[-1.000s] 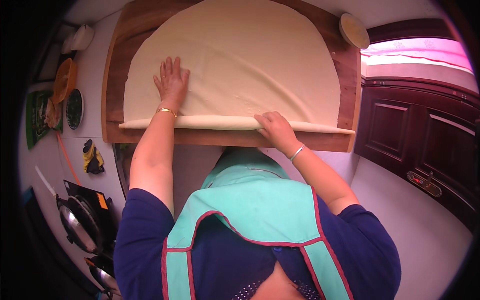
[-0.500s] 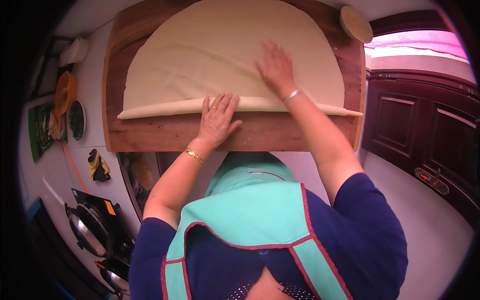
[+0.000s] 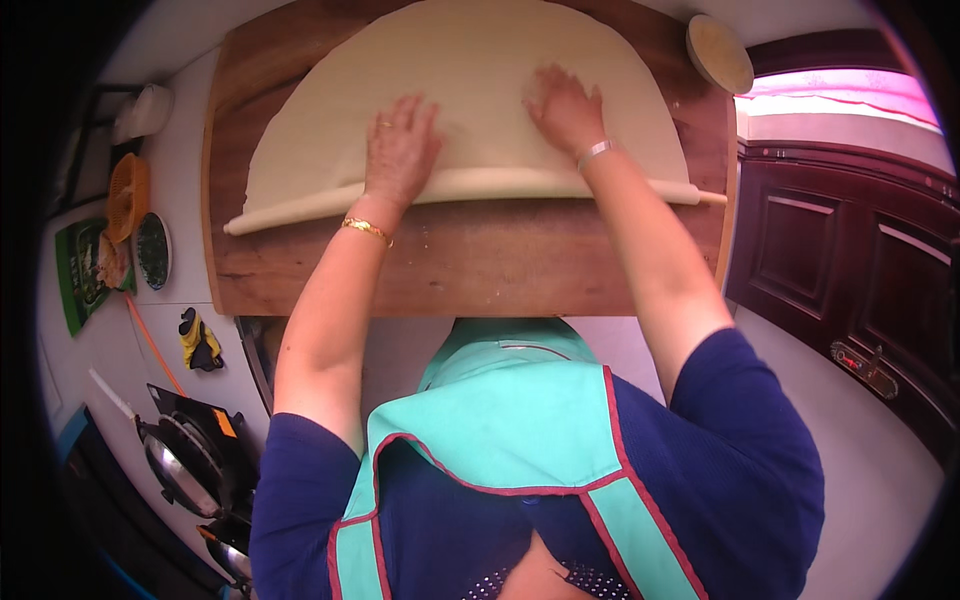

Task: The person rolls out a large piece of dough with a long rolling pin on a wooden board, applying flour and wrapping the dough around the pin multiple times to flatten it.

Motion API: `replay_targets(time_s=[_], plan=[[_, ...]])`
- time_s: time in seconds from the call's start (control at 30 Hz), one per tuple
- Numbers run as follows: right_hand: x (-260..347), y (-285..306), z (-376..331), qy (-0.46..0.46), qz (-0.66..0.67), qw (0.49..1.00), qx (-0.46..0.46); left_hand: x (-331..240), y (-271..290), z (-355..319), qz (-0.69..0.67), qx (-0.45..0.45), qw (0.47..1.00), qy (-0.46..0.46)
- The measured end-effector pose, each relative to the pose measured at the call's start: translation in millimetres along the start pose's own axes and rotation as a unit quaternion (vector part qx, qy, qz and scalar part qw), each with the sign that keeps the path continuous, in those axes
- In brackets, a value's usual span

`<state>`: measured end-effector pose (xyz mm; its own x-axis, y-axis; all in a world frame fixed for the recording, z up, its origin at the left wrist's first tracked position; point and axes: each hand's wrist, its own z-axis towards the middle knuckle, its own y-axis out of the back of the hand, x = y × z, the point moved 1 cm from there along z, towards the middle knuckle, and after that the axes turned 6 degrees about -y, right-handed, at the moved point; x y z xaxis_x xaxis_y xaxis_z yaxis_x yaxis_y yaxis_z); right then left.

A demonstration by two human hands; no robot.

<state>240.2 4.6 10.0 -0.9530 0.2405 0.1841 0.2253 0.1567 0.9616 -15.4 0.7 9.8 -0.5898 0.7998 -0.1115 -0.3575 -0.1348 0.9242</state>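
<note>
A large, thin sheet of pale dough covers most of the wooden board. Its near edge is wound round a long rolling pin, whose bare tip sticks out at the right end. My left hand lies with fingers spread on the dough, just beyond the rolled edge, the wrist over the roll. Farther right, my right hand is also open on the flat dough, fingers slightly blurred and apart. Neither hand grips anything. Part of the roll is hidden under both forearms.
A round shallow bowl stands off the board's far right corner. At right is a dark red panelled door. Along the left lie an orange basket, a dish of greens, yellow-black gloves and a pan.
My left hand has moved off the roll, farther out onto the dough. The right hand has shifted slightly right and farther away. The roll sits slightly farther from me, and creases in the sheet have smoothed.
</note>
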Motion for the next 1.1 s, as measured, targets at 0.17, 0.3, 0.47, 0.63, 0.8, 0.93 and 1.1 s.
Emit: replay_targets(time_s=[0.17, 0.3, 0.47, 0.63, 0.8, 0.93, 1.1], plan=[[25, -23, -70, 0.090, 0.023, 0.993, -0.074, -35, -29, -5, -0.003, 0.001, 0.993, 0.122], [22, -23, 3, 0.119, -0.006, 0.951, -0.287, 12, -36, 67, 0.059, 0.027, 0.992, 0.104], [32, -8, 46, 0.118, 0.013, 0.989, -0.085, 55, -49, 86, -0.080, -0.037, 0.985, 0.147], [36, -11, 43, 0.193, 0.048, 0.944, -0.265, 46, -38, 82, 0.072, -0.070, 0.992, 0.080], [34, -9, 32, 0.142, 0.054, 0.966, -0.207, 51, -41, 79, -0.023, 0.040, 0.997, 0.055], [41, -38, -95, 0.104, 0.057, 0.974, -0.194, -10, -9, -3, -0.048, 0.090, 0.995, 0.012], [72, -62, -251, 0.097, 0.057, 0.973, -0.199, -64, 28, -107, -0.083, 0.110, 0.988, -0.063]])
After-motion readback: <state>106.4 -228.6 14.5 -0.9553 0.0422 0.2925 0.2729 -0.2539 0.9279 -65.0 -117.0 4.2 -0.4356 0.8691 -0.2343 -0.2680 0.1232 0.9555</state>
